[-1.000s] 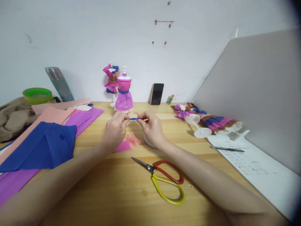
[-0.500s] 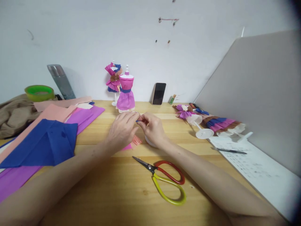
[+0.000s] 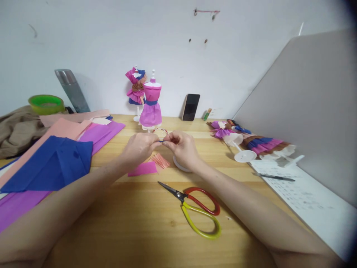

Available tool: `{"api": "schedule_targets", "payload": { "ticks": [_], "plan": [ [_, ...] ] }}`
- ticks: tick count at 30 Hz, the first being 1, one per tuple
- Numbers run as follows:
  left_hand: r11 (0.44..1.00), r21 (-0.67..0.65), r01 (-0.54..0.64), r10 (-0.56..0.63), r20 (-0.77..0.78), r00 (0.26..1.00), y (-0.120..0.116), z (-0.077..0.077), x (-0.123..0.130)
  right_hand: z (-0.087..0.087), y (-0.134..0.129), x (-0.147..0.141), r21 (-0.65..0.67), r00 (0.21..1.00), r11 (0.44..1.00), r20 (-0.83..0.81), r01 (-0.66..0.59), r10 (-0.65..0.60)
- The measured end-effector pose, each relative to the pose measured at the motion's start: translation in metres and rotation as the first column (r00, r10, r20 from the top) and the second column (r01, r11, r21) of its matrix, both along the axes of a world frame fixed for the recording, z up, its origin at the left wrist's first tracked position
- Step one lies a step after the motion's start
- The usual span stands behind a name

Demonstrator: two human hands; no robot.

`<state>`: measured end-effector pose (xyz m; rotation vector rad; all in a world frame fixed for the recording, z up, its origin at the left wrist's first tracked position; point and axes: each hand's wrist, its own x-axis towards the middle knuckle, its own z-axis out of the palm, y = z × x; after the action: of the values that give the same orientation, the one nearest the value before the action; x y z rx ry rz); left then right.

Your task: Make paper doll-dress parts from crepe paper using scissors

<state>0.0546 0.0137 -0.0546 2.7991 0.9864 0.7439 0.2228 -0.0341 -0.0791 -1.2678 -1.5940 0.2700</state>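
Between my hands a thin blue strip, seemingly paper, is pinched at both ends. My left hand has its fingers closed on the strip's left end. Thumb and forefinger of my right hand grip the other end. Below the left hand lie a pink paper piece and a fringed peach paper piece. A white round object is partly covered by my right hand. Nearer me, scissors with one red and one yellow handle lie with blades together.
Behind the hands stand a mini dress form in pink and purple and a ruffled one. Coloured paper sheets, a green tape roll and a bottle are left. A phone leans on the wall; a pen lies right.
My left hand has turned and lowered slightly, uncovering more of the pink paper and the blue strip. The whole view has shifted a little. Both hands keep hold of the strip.
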Motion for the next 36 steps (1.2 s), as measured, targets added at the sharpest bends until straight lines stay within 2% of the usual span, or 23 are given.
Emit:
{"api": "schedule_targets", "payload": {
  "ticks": [5, 9, 14, 16, 19, 22, 26, 31, 34, 36],
  "plan": [
    [0.978, -0.173, 0.116, -0.094, 0.129, 0.987, 0.002, 0.009, -0.004, 0.002, 0.003, 0.001, -0.143, 0.978, 0.984, -0.193, -0.108, 0.079],
    [0.942, -0.299, 0.150, -0.128, 0.090, 0.988, 0.004, 0.018, -0.008, 0.000, 0.005, 0.002, -0.170, 0.955, 0.964, -0.252, -0.206, 0.160],
    [0.935, -0.329, 0.129, -0.113, 0.069, 0.991, 0.004, 0.020, -0.010, -0.003, 0.007, 0.005, -0.214, 0.932, 0.940, -0.307, -0.265, 0.193],
    [0.938, -0.325, 0.119, -0.101, 0.073, 0.992, 0.004, 0.019, -0.010, -0.001, 0.005, 0.005, -0.188, 0.922, 0.941, -0.326, -0.280, 0.210],
    [0.938, -0.323, 0.123, -0.099, 0.089, 0.991, 0.006, 0.019, -0.010, 0.004, 0.001, 0.004, -0.133, 0.927, 0.948, -0.286, -0.290, 0.243],
    [0.935, -0.317, 0.158, -0.125, 0.123, 0.985, 0.006, 0.017, -0.010, 0.008, -0.004, 0.002, -0.118, 0.957, 0.954, -0.131, -0.274, 0.259],
    [0.921, -0.341, 0.188, -0.142, 0.155, 0.978, 0.004, 0.014, -0.008, 0.007, -0.005, 0.001, -0.107, 0.980, 0.979, 0.079, -0.174, 0.182],
    [0.876, -0.439, 0.201, -0.147, 0.153, 0.977, 0.002, 0.011, -0.005, 0.004, -0.002, 0.004, -0.138, 0.985, 0.979, 0.072, -0.147, 0.158],
    [0.845, -0.506, 0.176, -0.126, 0.132, 0.983, 0.001, 0.015, -0.006, 0.004, -0.002, 0.005, -0.172, 0.986, 0.974, 0.047, -0.147, 0.157],
    [0.846, -0.508, 0.159, -0.123, 0.105, 0.987, 0.000, 0.019, -0.007, 0.005, -0.001, 0.005, -0.204, 0.986, 0.966, 0.007, -0.160, 0.165]
  ]
}}
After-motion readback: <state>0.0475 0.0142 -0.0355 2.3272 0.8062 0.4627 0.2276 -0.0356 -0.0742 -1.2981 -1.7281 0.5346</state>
